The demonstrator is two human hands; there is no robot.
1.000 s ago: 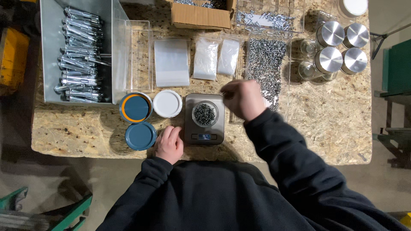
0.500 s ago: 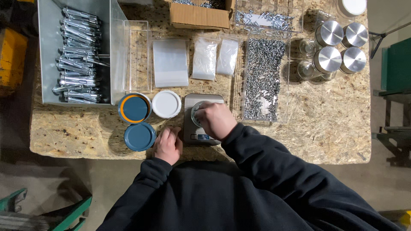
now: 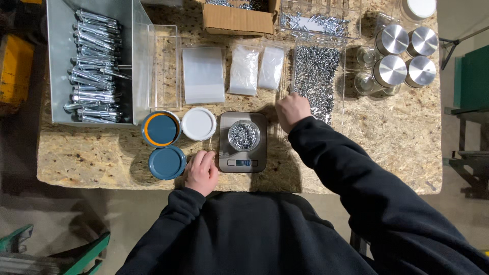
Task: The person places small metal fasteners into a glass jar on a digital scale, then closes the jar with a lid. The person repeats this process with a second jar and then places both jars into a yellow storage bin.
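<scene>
- The right hand [image 3: 292, 110] is curled into a loose fist at the near edge of the clear tray of small silver screws [image 3: 314, 81]; whether it pinches any screws cannot be told.
- The left hand [image 3: 201, 172] lies knuckles up on the chipboard table [image 3: 397, 137], fingers bent and grasping nothing, touching the left edge of the digital kitchen scale [image 3: 243, 160].
- On the scale stands a small round cup of screws [image 3: 243, 135]; the right hand is just beside it, up and to the right.
- Left of the scale sit a white lid [image 3: 198, 124], a blue tub with an orange rim [image 3: 161, 129] and a blue lid [image 3: 167, 162].
- Beyond them lie clear plastic bags [image 3: 204, 75]; a grey bin of large bolts [image 3: 94, 66] fills the far left corner.
- At the far right stand jars with metal lids [image 3: 402, 56]; a cardboard box [image 3: 238, 19] sits at the far edge.
</scene>
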